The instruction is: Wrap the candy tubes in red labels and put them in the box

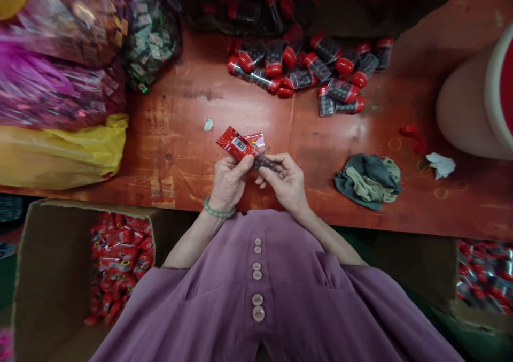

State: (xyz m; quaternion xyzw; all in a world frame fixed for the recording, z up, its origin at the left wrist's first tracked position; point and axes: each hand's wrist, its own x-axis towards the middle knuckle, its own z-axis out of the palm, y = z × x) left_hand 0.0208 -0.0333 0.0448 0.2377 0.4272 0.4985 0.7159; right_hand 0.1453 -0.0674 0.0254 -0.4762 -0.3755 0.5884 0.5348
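My left hand (pixel 232 177), with a green bead bracelet at its wrist, pinches a red printed wrapper (pixel 239 144) with a barcode on it. A second red and clear flap shows just behind it. My right hand (pixel 285 180) is closed on a clear bottle of dark balls (pixel 265 162), whose upper end meets the wrapper between my hands. Whether the bottle is inside the wrapper I cannot tell. Both hands are just above the table near its front edge. Further back lie several red-capped bottles (pixel 304 78) of dark balls in a loose heap.
A dark box (pixel 352 25) of bottles stands behind the heap. Bags of small packets (pixel 150 46) and a yellow bag (pixel 64 153) fill the left. Right are a cloth (pixel 366 183), crumpled tissue (pixel 441 165) and white bucket (pixel 465 100). Cardboard boxes (pixel 52 276) flank me below table height.
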